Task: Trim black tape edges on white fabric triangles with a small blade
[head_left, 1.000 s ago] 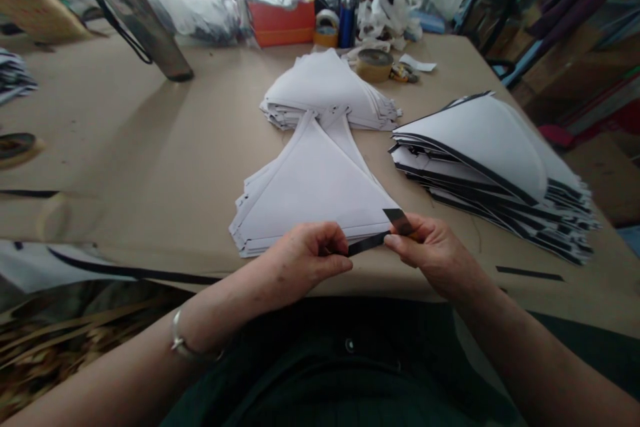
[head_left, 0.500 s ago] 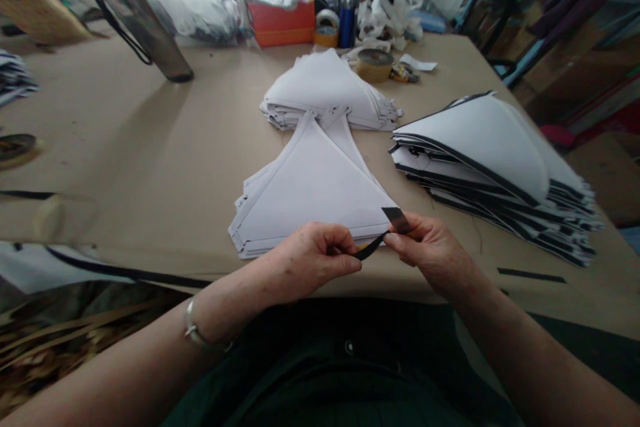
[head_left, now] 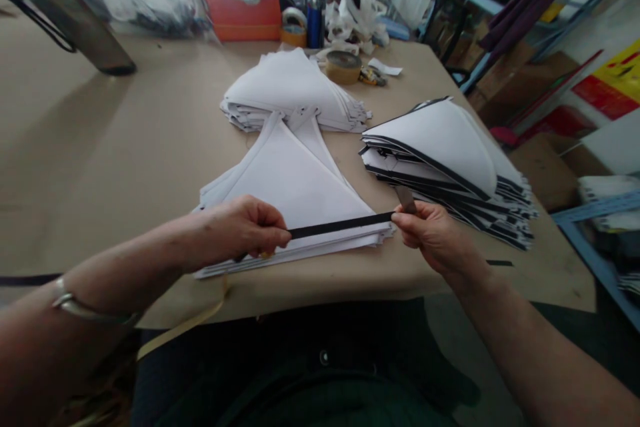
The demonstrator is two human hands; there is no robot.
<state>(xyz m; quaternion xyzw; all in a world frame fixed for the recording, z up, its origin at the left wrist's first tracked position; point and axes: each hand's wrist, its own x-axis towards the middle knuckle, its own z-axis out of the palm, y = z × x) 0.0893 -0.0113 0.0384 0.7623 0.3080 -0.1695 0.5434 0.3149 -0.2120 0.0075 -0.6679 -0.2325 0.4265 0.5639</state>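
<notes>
A black tape strip [head_left: 343, 223] stretches taut between my hands, over the front edge of a stack of white curved-edged panels [head_left: 295, 173]. My left hand [head_left: 250, 227] is closed on the strip's left part. My right hand [head_left: 433, 237] pinches the right end, and a flat metal blade [head_left: 405, 199] sticks up from the same fingers. Below my left hand a pale yellow strip [head_left: 183, 330] hangs over the table edge; whether it joins the tape I cannot tell. To the right lies a pile of white panels with black edges [head_left: 445, 140].
Another white panel stack [head_left: 295, 83] lies behind. A tape roll [head_left: 343, 67], a blue flask [head_left: 316, 10] and an orange box [head_left: 243, 17] stand farther back. A dark bottle [head_left: 75, 10] is at far left. A short black strip [head_left: 500, 263] lies near the right table edge.
My left hand has moved left, away from my right, drawing the black tape out straight. The pale yellow strip now hangs below it. The camera view has turned right.
</notes>
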